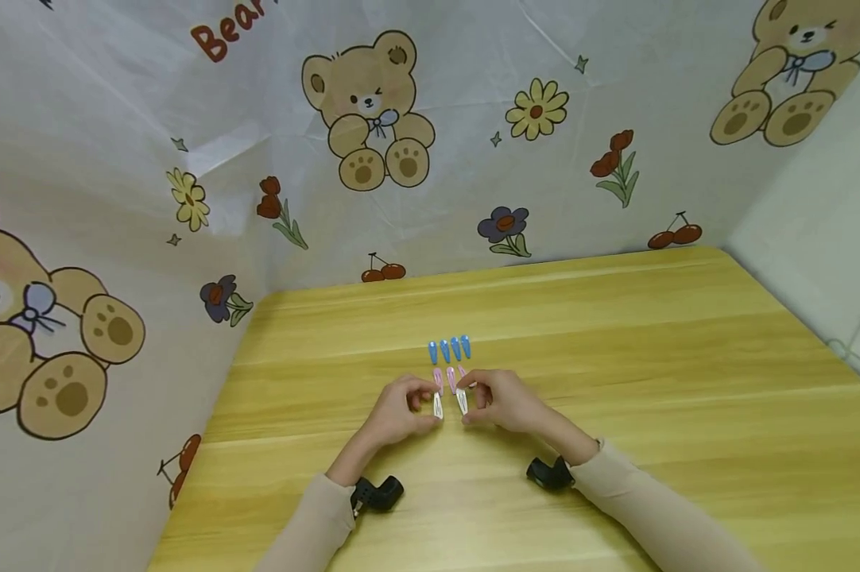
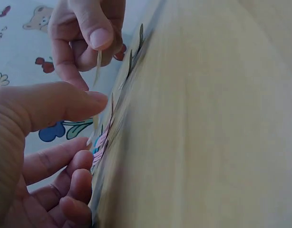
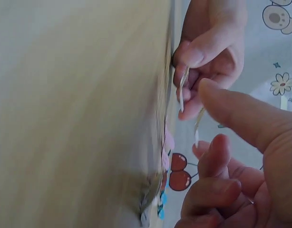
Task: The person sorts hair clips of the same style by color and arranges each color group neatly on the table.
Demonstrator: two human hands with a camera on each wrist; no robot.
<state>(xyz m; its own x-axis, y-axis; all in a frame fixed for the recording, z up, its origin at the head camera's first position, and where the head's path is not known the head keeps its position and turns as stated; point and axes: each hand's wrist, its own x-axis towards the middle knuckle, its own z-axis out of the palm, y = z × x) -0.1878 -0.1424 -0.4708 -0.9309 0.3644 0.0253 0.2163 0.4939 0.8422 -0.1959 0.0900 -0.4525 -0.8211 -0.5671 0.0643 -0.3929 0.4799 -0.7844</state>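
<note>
Two white snap hair clips are held side by side over the table in the head view. My left hand [image 1: 401, 411] pinches the left white hair clip [image 1: 438, 406] between thumb and index finger, by its two ends. The right white hair clip [image 1: 462, 401] is pinched the same way by my right hand [image 1: 505, 403]. Both wrist views show these clips edge-on, raised off the wood. Just beyond the fingers lies a row of pink hair clips [image 1: 451, 380], its right end partly covered by the right hand. Behind it is a row of several blue hair clips [image 1: 445, 351].
The wood-grain table [image 1: 652, 357] extends around the clips on all sides. A white cloth [image 1: 459, 167] printed with bears and flowers hangs along its back and left. Black wrist cameras [image 1: 380, 494] sit on both forearms. A thin cord [image 1: 850, 349] hangs by the right edge.
</note>
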